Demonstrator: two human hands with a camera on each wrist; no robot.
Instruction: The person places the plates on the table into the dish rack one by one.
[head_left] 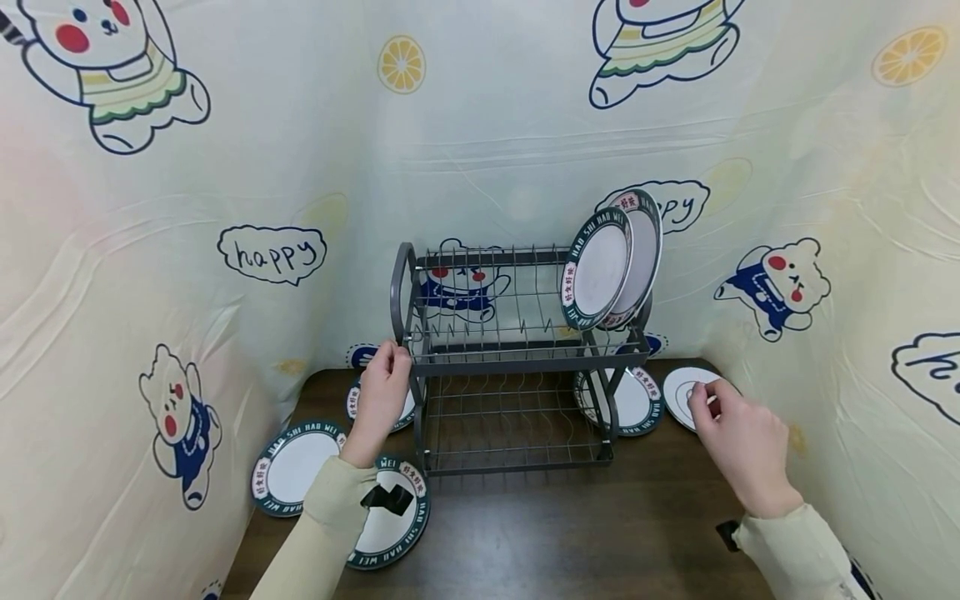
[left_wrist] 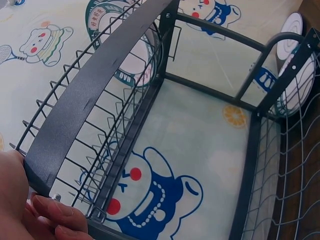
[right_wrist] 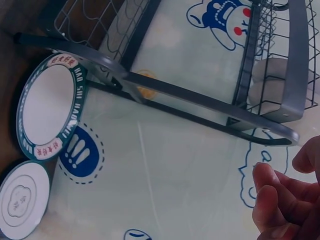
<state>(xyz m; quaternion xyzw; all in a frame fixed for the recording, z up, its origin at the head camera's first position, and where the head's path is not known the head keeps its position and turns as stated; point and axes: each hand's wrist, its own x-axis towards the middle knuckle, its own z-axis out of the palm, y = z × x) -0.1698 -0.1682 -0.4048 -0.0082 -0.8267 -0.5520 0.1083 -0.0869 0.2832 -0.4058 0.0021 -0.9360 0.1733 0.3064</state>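
A dark grey two-tier dish rack (head_left: 525,364) stands on the table. My left hand (head_left: 382,396) holds its upper tier at the front left corner; in the left wrist view, thumb and fingers (left_wrist: 57,212) lie around that corner. Two green-rimmed plates, the front one (head_left: 597,268) partly covering the rear one (head_left: 647,242), lean upright at the right end of the upper tier. My right hand (head_left: 742,446) is in the air right of the rack, fingers (right_wrist: 267,200) bent loosely with a gap to the thumb, holding nothing. Beyond it lies a small white plate (right_wrist: 24,200), bottom up.
More green-rimmed plates lie on the brown table (head_left: 540,533): one at the far left (head_left: 292,471), one under my left forearm (head_left: 390,525), one behind my left hand (head_left: 407,410), and one behind the rack's right leg (head_left: 637,400). A patterned sheet (head_left: 495,125) surrounds the table.
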